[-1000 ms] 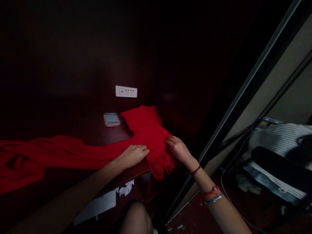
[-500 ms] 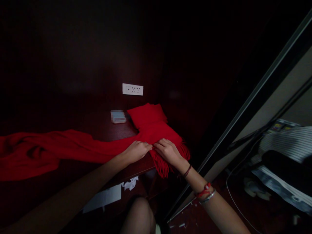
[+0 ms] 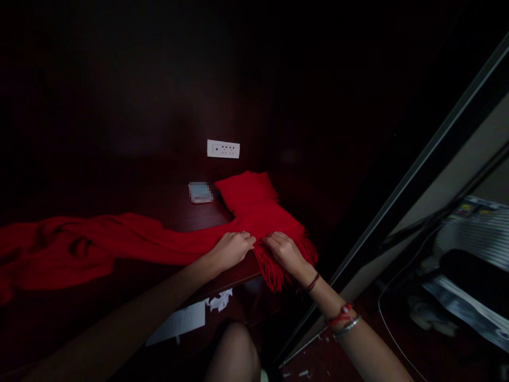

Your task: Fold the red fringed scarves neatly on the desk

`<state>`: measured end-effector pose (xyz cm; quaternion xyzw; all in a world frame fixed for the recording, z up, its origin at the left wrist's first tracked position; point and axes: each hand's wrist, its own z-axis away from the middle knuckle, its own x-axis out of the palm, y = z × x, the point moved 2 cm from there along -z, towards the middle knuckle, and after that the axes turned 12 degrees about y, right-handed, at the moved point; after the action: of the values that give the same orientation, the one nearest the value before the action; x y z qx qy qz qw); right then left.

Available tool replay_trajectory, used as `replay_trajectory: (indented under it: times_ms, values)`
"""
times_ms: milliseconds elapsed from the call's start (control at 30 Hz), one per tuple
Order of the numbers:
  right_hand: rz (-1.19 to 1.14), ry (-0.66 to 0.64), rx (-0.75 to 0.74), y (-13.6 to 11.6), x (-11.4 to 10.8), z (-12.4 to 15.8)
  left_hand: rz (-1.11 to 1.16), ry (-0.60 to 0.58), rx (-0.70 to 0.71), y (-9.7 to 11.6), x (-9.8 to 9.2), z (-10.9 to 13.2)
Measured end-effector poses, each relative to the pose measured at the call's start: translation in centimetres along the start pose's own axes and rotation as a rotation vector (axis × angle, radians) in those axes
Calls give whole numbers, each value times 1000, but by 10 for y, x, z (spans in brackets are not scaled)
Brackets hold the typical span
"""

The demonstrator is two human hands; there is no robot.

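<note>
One bare knee (image 3: 236,350) shows at six o'clock, taken from the middle of the view. At four to five o'clock, the right forearm wears a silver bangle (image 3: 349,324), a red bracelet (image 3: 340,314) and a thin dark cord (image 3: 313,282). At seven o'clock, below the front edge of a dark wooden surface (image 3: 209,215), lie a white sheet (image 3: 181,321) and, just beside it, crumpled paper (image 3: 221,301).

Close to six o'clock, the person's left hand (image 3: 234,248) has its fingers curled, thumb and fingertips pinching the near edge of a red scarf (image 3: 274,217). Towards five o'clock, the right hand (image 3: 284,252) rests on the scarf with bent fingers just above the fringe; whether they grip cannot be told.

The scarf lies on the wooden surface, its fringed end drooping at five o'clock, a long rumpled length running out to nine, and a flat folded part beyond the hands. At nine o'clock, beside that fold, sits a small blurred bluish object (image 3: 201,192). Farther back, at half past ten, a white socket plate (image 3: 223,149) is set in the dark wall.
</note>
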<state>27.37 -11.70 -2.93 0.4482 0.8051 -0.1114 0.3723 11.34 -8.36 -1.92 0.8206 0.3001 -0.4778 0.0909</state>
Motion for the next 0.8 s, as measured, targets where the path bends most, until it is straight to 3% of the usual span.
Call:
replay_trajectory:
  times_ms: [233,400,600,700,800]
  values:
    - [-43,36,106,1,-3,-5,-25,57,38,1,-2,0]
    - [33,15,34,-1,-5,-5,-1,88,33,2,-6,1]
    - [118,-83,-62,-6,-10,3,165,23,115,2,-6,-1]
    - [119,-90,-68,-5,-8,8,259,81,-26,-17,0,-3]
    - [115,-79,-57,-5,-7,10,228,186,-366,-51,11,-3]
